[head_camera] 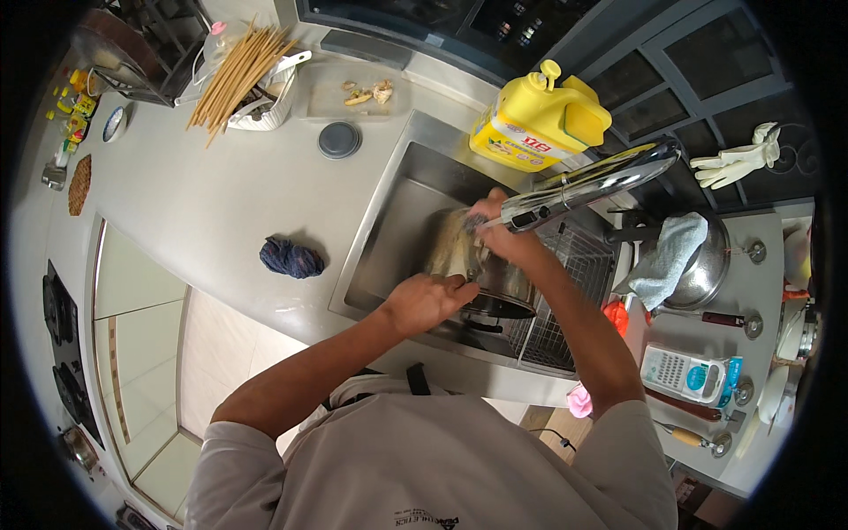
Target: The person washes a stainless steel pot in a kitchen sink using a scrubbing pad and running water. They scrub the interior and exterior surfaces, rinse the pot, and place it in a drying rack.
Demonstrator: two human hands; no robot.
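My left hand (424, 303) grips the near edge of a shiny round vessel (507, 271), seemingly a metal pot, tilted inside the stainless steel sink (375, 212). A grey mesh-like scrubber (473, 222), blurred by motion, is in my right hand (505, 243), against the vessel's far side. Part of that hand is hidden behind the chrome spout of the faucet (596, 175), which reaches in from the right. The vessel's surface is blurred, and its exact shape cannot be made out. Beneath its rim, a dark handle-like piece (482, 326) shows in the sink.
A wire rack (563, 265) fills the sink's right side. Behind stands a yellow detergent jug (540, 119). On the left counter are a dark blue cloth (291, 258), a round grey lid (339, 140), a plastic tray (324, 109) and chopsticks (242, 73). A grater (679, 371) lies right.
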